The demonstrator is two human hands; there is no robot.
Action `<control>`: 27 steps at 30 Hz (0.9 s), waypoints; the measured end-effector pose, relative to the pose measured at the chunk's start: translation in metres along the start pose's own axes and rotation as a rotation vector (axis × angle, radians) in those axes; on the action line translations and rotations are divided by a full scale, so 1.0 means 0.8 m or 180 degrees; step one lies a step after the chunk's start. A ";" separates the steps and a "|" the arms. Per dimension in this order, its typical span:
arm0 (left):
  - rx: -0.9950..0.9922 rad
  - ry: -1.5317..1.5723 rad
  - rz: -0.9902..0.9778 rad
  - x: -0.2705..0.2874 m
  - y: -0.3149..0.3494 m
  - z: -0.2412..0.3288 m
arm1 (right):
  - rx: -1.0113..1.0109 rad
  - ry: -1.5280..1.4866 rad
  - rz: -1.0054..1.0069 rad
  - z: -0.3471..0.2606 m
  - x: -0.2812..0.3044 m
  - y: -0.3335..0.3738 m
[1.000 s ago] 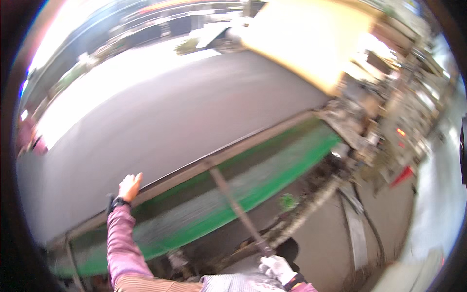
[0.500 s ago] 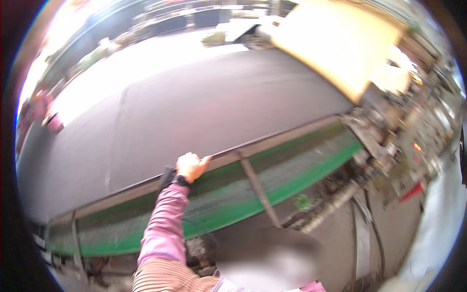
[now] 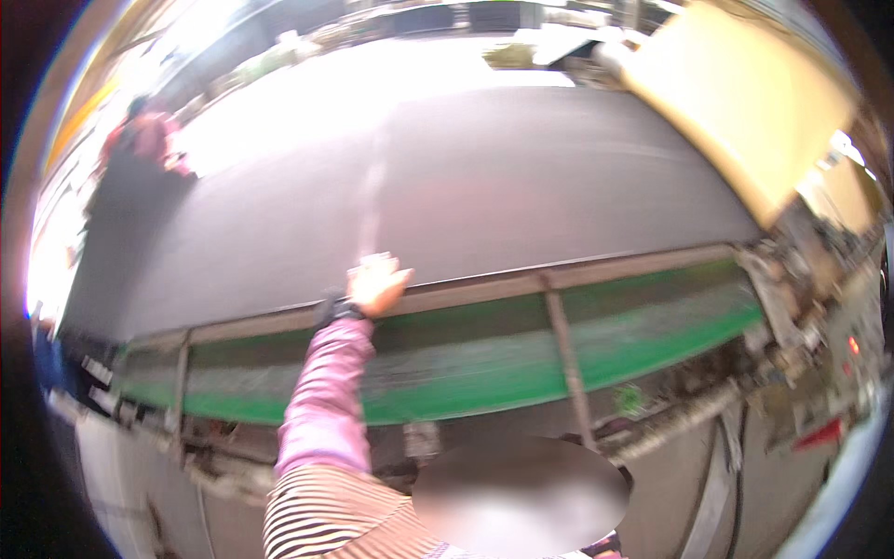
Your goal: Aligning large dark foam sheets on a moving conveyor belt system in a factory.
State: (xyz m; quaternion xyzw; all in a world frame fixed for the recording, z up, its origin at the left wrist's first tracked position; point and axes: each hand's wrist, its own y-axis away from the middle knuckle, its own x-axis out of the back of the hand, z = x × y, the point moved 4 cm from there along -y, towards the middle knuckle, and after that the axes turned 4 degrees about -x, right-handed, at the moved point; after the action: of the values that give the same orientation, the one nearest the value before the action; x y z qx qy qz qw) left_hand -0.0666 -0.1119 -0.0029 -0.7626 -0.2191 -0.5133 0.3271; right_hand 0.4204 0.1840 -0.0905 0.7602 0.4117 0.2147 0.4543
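Biggest thing we've got is the wide dark sheet [image 3: 559, 177], stretched across most of the view like a giant tabletop, with bright glare along its far side. Next up is a big yellow panel [image 3: 736, 102] sloping down at the sheet's right end. Below the near edge we see a green band [image 3: 447, 396] running lengthwise. Then our left arm [image 3: 326, 401], pink on the forearm and stripy higher up, reaches across in front of it. A blurry oval patch [image 3: 521, 494] covers the bottom middle, so we can't tell what our right hand is doing. Off at the sheet's far left, a person in pink [image 3: 149, 140] is too smeary for us to read. A pale line [image 3: 372, 186] crosses the sheet down to our left hand [image 3: 379, 284], which is open, palm down, thumb out to the right, at the near edge; honestly can't swear it's touching. Smaller stuff: a black wristband [image 3: 346, 310] on that wrist, a green tuft [image 3: 630, 401] under the band, and a tiny red light [image 3: 853, 346] at far right.
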 end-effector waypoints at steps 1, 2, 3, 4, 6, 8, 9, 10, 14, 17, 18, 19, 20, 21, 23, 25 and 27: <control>-0.0049 0.0241 -0.0246 -0.006 -0.007 0.009 | -0.0064 0.0096 0.0028 0.003 -0.006 0.000; 0.0174 0.0686 -0.0471 -0.015 -0.024 0.025 | 0.0175 0.0136 0.0185 0.003 -0.005 -0.002; 0.0729 0.0833 -0.0549 -0.022 -0.041 0.040 | 0.0258 0.0195 0.0070 0.003 -0.011 -0.002; 0.0743 0.1206 -0.0738 -0.026 -0.059 0.055 | 0.0241 0.0197 0.0138 0.003 -0.012 -0.002; 0.1208 0.1353 -0.0794 -0.028 -0.094 0.090 | 0.0207 0.0241 0.0160 0.003 -0.010 -0.001; 0.1271 0.1458 -0.0888 -0.032 -0.119 0.128 | 0.0139 0.0288 0.0075 0.003 -0.009 -0.003; 0.1146 0.1554 -0.0999 -0.034 -0.133 0.137 | 0.0123 0.0316 0.0063 0.002 -0.007 -0.004; 0.0840 0.1821 -0.1086 -0.034 -0.144 0.144 | 0.0145 0.0105 0.0101 0.003 -0.006 -0.005; 0.0637 0.2052 0.0497 -0.004 -0.113 0.078 | 0.0093 0.0041 0.0208 0.003 0.000 -0.003; 0.1775 0.0767 -0.0383 -0.001 -0.039 -0.034 | 0.0047 -0.0083 0.0207 0.002 -0.001 0.001; 0.2015 0.0594 -0.0556 -0.001 -0.012 -0.061 | 0.0004 -0.0076 0.0163 0.001 -0.001 0.003; 0.2216 0.0518 -0.0876 -0.006 0.013 -0.082 | -0.0078 -0.0038 0.0153 0.001 -0.002 0.003; 0.2367 0.0591 -0.0922 -0.012 0.026 -0.094 | -0.0111 -0.0058 0.0099 -0.001 -0.003 0.003; 0.2553 0.0595 -0.1043 -0.020 0.027 -0.103 | -0.0107 0.0040 0.0070 -0.004 -0.001 0.002; 0.2446 0.0677 -0.0931 -0.030 0.014 -0.101 | -0.0121 -0.0038 -0.0031 -0.005 -0.003 0.000; 0.2243 0.0724 -0.0838 -0.034 -0.015 -0.084 | -0.0165 -0.0010 -0.0053 -0.003 -0.001 -0.002; 0.2023 0.1167 -0.1172 -0.034 -0.040 -0.056 | -0.0096 -0.0246 0.0039 0.002 -0.001 -0.001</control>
State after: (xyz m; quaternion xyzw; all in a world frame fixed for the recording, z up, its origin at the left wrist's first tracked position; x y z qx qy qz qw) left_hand -0.1272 -0.1225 -0.0080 -0.4675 -0.4376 -0.5975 0.4827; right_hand 0.4205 0.1830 -0.0922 0.7636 0.3859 0.1941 0.4799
